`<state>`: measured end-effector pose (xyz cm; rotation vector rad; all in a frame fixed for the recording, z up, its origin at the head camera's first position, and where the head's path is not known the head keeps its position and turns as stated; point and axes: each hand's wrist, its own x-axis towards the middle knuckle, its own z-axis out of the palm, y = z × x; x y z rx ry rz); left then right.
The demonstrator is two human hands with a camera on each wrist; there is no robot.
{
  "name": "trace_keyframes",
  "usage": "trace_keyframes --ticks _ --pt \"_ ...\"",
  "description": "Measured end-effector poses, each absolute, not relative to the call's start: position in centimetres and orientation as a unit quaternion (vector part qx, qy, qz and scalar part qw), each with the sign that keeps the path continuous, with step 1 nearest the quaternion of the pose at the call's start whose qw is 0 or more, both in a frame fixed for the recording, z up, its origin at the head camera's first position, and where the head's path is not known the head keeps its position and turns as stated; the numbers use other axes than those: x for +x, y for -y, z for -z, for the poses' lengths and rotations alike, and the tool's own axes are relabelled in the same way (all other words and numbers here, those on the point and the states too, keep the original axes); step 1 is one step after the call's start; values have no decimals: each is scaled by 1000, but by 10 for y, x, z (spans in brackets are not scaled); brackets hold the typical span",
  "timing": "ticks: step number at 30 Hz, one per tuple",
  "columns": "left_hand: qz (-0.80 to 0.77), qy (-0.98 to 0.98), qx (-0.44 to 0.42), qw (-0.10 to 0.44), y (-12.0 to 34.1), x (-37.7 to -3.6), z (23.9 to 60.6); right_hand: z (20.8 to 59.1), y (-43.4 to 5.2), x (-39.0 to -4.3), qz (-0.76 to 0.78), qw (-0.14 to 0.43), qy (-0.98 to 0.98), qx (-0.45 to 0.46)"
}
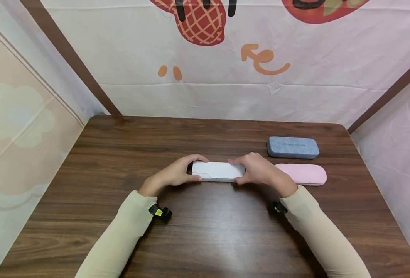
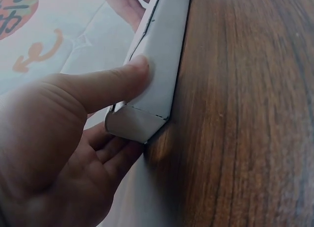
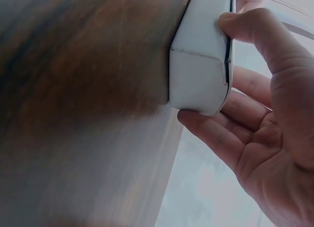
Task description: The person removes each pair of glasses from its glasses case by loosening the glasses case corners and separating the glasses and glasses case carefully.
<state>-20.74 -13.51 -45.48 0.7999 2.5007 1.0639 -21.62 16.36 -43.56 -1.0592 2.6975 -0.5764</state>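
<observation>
You have the white case [image 1: 218, 171] lying flat on the table [image 1: 205, 231], and both hands grip its ends: your left hand [image 1: 177, 173] with thumb on the near side and fingers curled behind, your right hand [image 1: 258, 170] the same at the other end. The pink case [image 1: 303, 174] lies just right of the white case, the blue case [image 1: 292, 147] behind that. You look set to open it; next, pry along the seam with your thumbs.

Pink case [image 1: 303, 174], blue case [image 1: 292, 147] crowd right side.
</observation>
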Motion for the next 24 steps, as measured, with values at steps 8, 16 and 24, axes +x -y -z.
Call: trace_keyframes --ticks 8,16,24 --pt "-375 -866 284 167 136 -210 455 433 -161 -218 186 105 -913 -348" --pt "-378 -866 273 180 135 -211 451 431 -158 -220 173 109 -914 -351" --pt "-374 -867 268 192 131 -213 448 429 -158 -221 176 123 -915 -342"
